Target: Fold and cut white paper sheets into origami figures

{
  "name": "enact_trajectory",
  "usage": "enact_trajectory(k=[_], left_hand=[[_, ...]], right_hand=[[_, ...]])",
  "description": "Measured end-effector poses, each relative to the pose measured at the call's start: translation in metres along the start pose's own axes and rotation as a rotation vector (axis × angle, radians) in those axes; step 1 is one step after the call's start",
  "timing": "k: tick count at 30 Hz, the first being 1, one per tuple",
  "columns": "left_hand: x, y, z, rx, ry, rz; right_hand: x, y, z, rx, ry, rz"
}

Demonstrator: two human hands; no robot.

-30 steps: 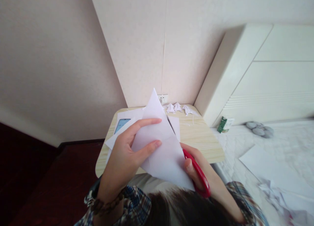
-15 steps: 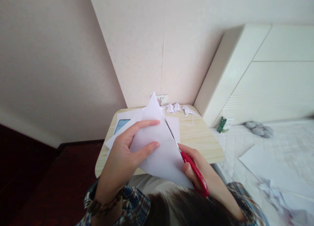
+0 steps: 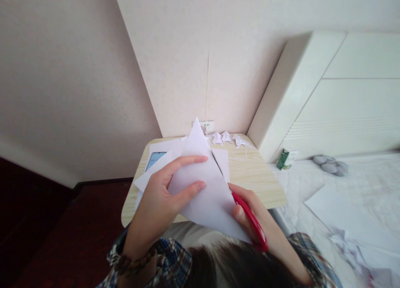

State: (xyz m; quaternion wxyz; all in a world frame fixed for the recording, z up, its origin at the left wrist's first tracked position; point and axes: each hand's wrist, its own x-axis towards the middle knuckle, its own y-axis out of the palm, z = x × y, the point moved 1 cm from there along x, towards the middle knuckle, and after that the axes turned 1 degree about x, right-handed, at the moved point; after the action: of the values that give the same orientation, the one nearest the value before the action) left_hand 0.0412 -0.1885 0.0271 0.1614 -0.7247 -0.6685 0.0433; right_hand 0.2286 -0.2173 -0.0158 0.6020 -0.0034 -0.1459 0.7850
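My left hand (image 3: 162, 198) pinches a folded white paper triangle (image 3: 208, 192), fingers laid over its face, holding it up above the near edge of a small wooden table (image 3: 256, 175). My right hand (image 3: 253, 219) grips red-handled scissors (image 3: 250, 221) at the triangle's right edge; their blades are mostly hidden behind the paper. Both wrists wear plaid sleeves, and a beaded bracelet circles the left one.
On the table lie white sheets (image 3: 162, 148), a phone (image 3: 154, 159) and several small folded paper figures (image 3: 226, 137) near a wall socket (image 3: 206, 125). To the right is a bed (image 3: 312, 184) with a loose sheet (image 3: 337, 215), crumpled scraps, a green carton (image 3: 286, 158) and a white headboard (image 3: 328, 92).
The scissors slid forward along the paper's right edge and then drew back a little. The paper tip dropped slightly. My left hand kept its hold.
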Motion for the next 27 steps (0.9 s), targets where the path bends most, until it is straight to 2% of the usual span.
enact_trajectory(k=[5,23,27], left_hand=[[-0.0024,-0.0022,-0.0016,0.01,0.002,0.003],[-0.0001,0.0011,-0.0017,-0.015,-0.022,-0.021],[-0.0012,0.0015,-0.0022,-0.026,-0.012,-0.016]], right_hand=[[0.0019,0.0014,-0.0008,0.01,0.084,0.0],[0.0012,0.0064,-0.0024,0.001,0.104,-0.008],[0.0028,0.0058,-0.0046,-0.005,0.067,-0.043]])
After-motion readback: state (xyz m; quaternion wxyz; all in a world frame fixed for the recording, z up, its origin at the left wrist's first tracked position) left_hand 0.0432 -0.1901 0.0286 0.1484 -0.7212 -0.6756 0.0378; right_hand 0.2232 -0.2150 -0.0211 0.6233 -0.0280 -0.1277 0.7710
